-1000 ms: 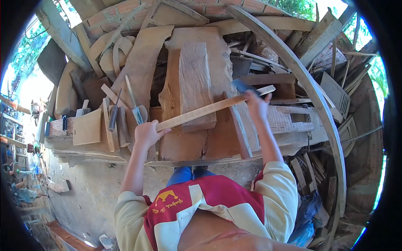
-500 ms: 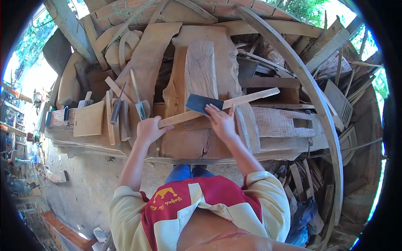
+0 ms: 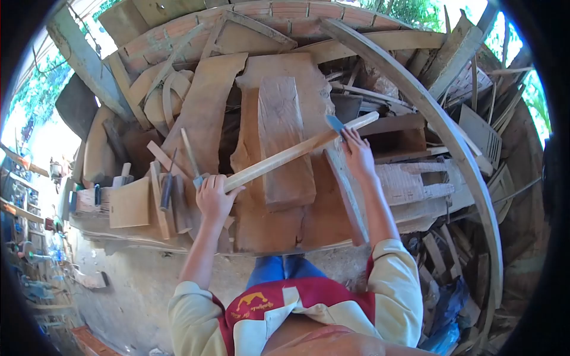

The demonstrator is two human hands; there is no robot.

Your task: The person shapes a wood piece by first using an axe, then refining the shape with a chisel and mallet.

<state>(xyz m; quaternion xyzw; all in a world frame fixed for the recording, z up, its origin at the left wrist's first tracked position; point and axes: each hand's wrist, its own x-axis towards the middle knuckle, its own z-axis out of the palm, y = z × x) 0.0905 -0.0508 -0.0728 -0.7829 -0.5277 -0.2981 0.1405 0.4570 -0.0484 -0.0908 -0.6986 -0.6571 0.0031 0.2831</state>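
A long narrow wooden strip (image 3: 279,159) slants up to the right across the workbench. My left hand (image 3: 214,198) is closed around its near left end. Toward the far right end, my right hand (image 3: 358,154) grips a dark rectangle of sandpaper (image 3: 335,123) against the strip; it is tilted, and its underside is hidden. Beneath the strip lies a thick wooden block (image 3: 289,184) on wide rough planks. Left of my left hand are a chisel (image 3: 191,155) and a dark-handled pointed tool (image 3: 167,190).
Upright wood pieces and a flat wooden panel (image 3: 128,203) stand at the bench's left. A long curved beam (image 3: 436,110) arches down the right side. Scrap wood (image 3: 436,252) is heaped below right, and a brick wall (image 3: 172,43) rises behind.
My right hand has slid the sandpaper up and right along the strip, tipping it on the way. My left hand still holds the strip's left end. The camera view has shifted.
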